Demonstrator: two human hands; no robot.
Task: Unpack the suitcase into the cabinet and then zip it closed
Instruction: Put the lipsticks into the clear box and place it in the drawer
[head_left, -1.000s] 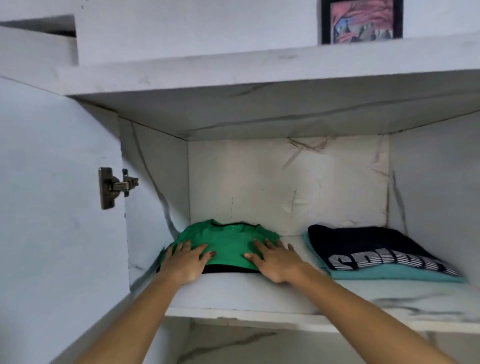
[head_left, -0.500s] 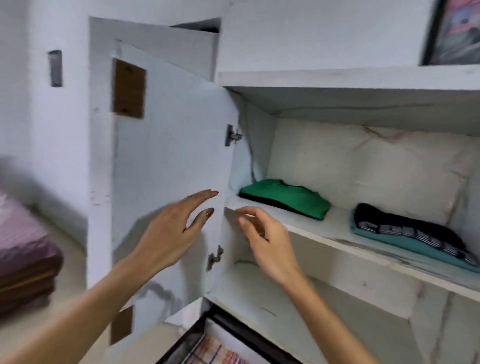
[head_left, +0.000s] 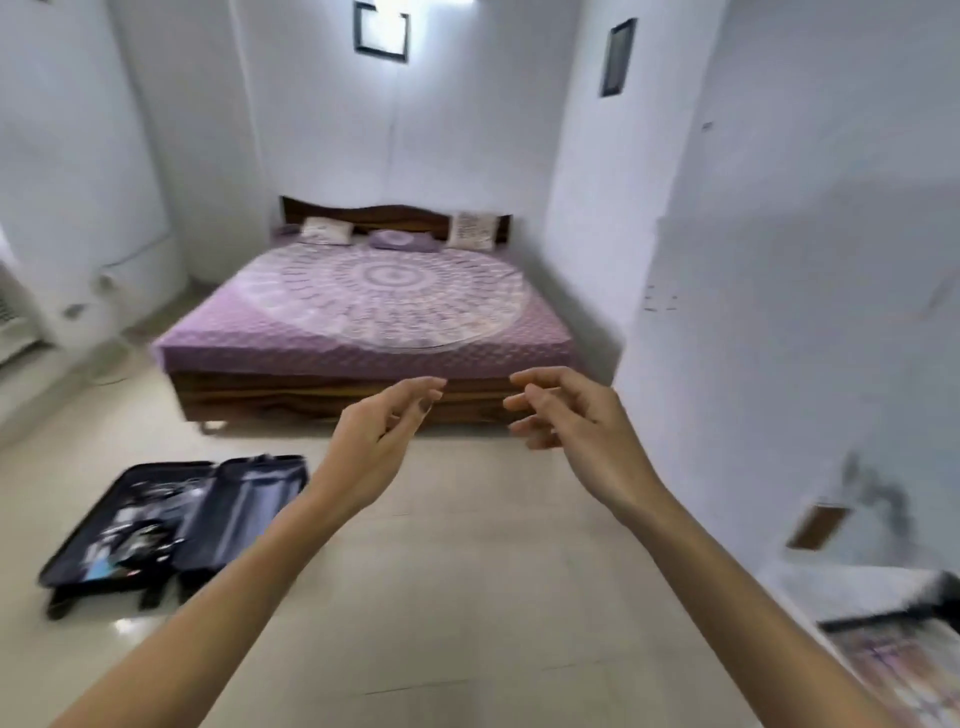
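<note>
Floor of pale tile fills most of my view, and behind it a wide bed with a purple patterned cover stands against the far wall. At my right a tall white panel comes close to the camera and hides that side of the room; it carries a small brown patch low down. The suitcase lies on the floor at the lower left, well apart from the bed. It is opened flat with both dark halves up, and its contents are too blurred for me to name. The left forearm crosses the right edge of it in the view. Low at the right corner I see a blurred patterned thing which I cannot identify. The left hand and the right hand hang in the air before the foot of the bed, apart from each other, with fingers loosely curled and nothing held. Two pillows lean at the headboard, and a dark framed picture hangs above.
</note>
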